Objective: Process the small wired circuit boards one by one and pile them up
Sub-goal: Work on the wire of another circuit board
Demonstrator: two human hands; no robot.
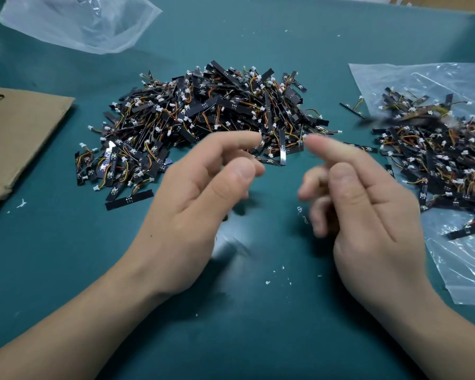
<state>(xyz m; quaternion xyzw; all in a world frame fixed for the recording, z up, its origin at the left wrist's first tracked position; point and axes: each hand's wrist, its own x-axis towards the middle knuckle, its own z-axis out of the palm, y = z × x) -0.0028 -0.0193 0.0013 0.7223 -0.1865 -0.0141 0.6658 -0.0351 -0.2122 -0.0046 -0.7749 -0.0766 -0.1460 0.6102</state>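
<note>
I see my left hand [192, 193] and right hand [368, 204] loosely curled and empty; the big pile of wired circuit boards [211, 116] lies just ahead, and a 2nd pile [436, 165] on the plastic bag [464, 270] is nearer the right hand.

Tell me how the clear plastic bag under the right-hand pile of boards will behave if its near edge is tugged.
The clear plastic bag is crinkled and limp, so it will probably bunch up rather than slide flat. The pile of wired circuit boards lies loose on it, so a tug would likely scatter some. Its glossy film may slip when pinched.
</note>
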